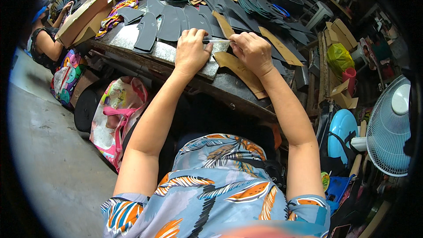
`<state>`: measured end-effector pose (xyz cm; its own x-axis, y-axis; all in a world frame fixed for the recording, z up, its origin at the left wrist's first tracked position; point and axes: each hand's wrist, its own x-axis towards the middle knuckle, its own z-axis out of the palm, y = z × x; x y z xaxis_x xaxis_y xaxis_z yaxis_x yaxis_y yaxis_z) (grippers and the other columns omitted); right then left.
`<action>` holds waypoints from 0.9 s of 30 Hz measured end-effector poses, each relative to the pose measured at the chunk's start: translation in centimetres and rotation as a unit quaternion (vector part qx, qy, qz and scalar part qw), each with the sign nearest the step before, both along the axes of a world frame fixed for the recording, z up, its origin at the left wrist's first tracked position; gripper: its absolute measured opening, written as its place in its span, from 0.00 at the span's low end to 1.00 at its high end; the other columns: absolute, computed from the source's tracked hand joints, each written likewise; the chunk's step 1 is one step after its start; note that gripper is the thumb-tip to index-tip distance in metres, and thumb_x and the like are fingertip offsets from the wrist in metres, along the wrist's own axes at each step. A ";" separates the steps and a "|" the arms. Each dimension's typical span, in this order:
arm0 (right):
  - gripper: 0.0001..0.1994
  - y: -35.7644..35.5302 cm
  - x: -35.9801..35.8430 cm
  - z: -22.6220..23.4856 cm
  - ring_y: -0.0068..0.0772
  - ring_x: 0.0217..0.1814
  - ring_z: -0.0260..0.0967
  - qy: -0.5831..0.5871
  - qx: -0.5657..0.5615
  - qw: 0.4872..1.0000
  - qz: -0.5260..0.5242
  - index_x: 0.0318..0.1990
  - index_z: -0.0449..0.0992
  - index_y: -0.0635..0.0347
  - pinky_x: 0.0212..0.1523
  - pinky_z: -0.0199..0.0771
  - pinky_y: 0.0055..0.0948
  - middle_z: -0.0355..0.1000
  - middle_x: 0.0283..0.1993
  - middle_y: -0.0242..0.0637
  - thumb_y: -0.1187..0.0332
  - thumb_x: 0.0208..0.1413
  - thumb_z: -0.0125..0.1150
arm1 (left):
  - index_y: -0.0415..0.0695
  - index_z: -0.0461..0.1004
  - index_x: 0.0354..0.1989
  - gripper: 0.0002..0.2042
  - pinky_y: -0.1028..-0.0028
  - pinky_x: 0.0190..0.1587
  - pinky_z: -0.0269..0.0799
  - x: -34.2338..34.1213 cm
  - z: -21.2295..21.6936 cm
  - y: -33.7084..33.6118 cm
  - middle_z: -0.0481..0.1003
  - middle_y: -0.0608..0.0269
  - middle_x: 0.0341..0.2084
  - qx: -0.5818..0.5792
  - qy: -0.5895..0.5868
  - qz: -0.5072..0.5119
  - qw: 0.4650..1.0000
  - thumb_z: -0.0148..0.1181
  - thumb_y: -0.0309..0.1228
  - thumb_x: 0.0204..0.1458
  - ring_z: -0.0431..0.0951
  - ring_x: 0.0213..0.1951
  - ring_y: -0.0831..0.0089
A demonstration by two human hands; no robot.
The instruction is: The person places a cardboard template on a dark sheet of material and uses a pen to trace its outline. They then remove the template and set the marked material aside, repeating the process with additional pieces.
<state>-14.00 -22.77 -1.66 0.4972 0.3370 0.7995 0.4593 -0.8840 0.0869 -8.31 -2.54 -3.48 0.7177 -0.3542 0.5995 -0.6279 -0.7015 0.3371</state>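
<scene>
Over the worktable's near edge, my left hand (192,52) and my right hand (252,50) face each other with fingers curled. A slim, pale silvery stick (218,41) stretches between them, one end in each hand. Its exact kind is too small to make out. Below my right hand lies a curved brown cardboard template (240,72), and another brown template (280,46) is just to its right. Beyond my hands, dark grey curved cut pieces (169,24) cover the table in rows and overlapping stacks. A pale speckled sheet (164,51) shows beside my left hand.
A pink-handled bag (116,117) sits low at the left, near the grey floor (48,150). Farther left, another person (46,39) is beside a cardboard box (83,22). At the right stand a fan (390,125), a blue round stool top (343,134) and a cluttered shelf.
</scene>
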 end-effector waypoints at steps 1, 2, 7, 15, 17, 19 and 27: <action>0.09 0.1 -0.1 0.1 0.33 0.31 0.74 0.001 0.001 1.000 0.002 0.36 0.75 0.49 0.30 0.75 0.32 0.71 0.28 0.30 0.66 0.47 0.67 | 0.42 0.76 0.44 0.16 0.60 0.55 0.67 0.0 0.0 0.0 0.75 0.54 0.43 -0.002 -0.003 -0.002 1.000 0.65 0.35 0.48 0.72 0.50 0.54; 0.09 0.2 -0.2 0.2 0.33 0.31 0.74 0.002 0.001 1.000 0.003 0.36 0.75 0.49 0.30 0.75 0.32 0.72 0.28 0.30 0.65 0.47 0.68 | 0.42 0.76 0.45 0.16 0.61 0.55 0.67 0.1 -0.1 0.0 0.75 0.54 0.43 -0.005 -0.007 -0.002 1.000 0.65 0.35 0.48 0.72 0.50 0.54; 0.12 0.1 -1.0 1.1 0.31 0.30 0.75 0.066 0.057 0.996 0.021 0.40 0.77 0.50 0.30 0.75 0.29 0.74 0.31 0.31 0.65 0.47 0.70 | 0.42 0.76 0.45 0.17 0.61 0.56 0.67 0.2 0.0 0.0 0.74 0.54 0.44 0.025 -0.005 -0.009 1.000 0.64 0.35 0.49 0.71 0.50 0.54; 0.15 -3.0 3.0 2.4 0.37 0.37 0.78 0.213 0.024 0.974 -0.078 0.47 0.79 0.46 0.37 0.79 0.34 0.76 0.40 0.32 0.67 0.49 0.65 | 0.41 0.76 0.45 0.16 0.61 0.55 0.67 -0.3 0.4 0.0 0.74 0.54 0.45 0.032 -0.004 -0.013 0.999 0.64 0.34 0.50 0.71 0.51 0.55; 0.16 -3.4 4.4 1.9 0.39 0.38 0.78 0.240 -0.011 0.963 -0.120 0.48 0.79 0.45 0.38 0.79 0.37 0.75 0.44 0.29 0.67 0.50 0.64 | 0.41 0.76 0.45 0.15 0.61 0.55 0.67 -0.3 0.4 0.1 0.74 0.54 0.45 0.023 -0.001 -0.018 1.000 0.64 0.33 0.50 0.71 0.51 0.54; 0.16 -3.3 5.6 1.2 0.39 0.38 0.78 0.222 -0.045 0.965 -0.128 0.48 0.78 0.44 0.37 0.80 0.37 0.74 0.44 0.29 0.67 0.49 0.65 | 0.41 0.76 0.45 0.15 0.61 0.56 0.67 -0.2 0.4 0.1 0.74 0.54 0.45 0.023 0.005 -0.018 1.000 0.64 0.33 0.50 0.70 0.52 0.54; 0.12 -2.4 7.4 0.8 0.40 0.32 0.77 0.124 -0.040 0.983 -0.130 0.42 0.80 0.48 0.32 0.78 0.35 0.73 0.38 0.31 0.70 0.47 0.65 | 0.40 0.76 0.42 0.15 0.60 0.55 0.67 -0.2 0.4 0.1 0.72 0.55 0.42 0.007 -0.017 -0.023 1.000 0.67 0.32 0.46 0.70 0.49 0.56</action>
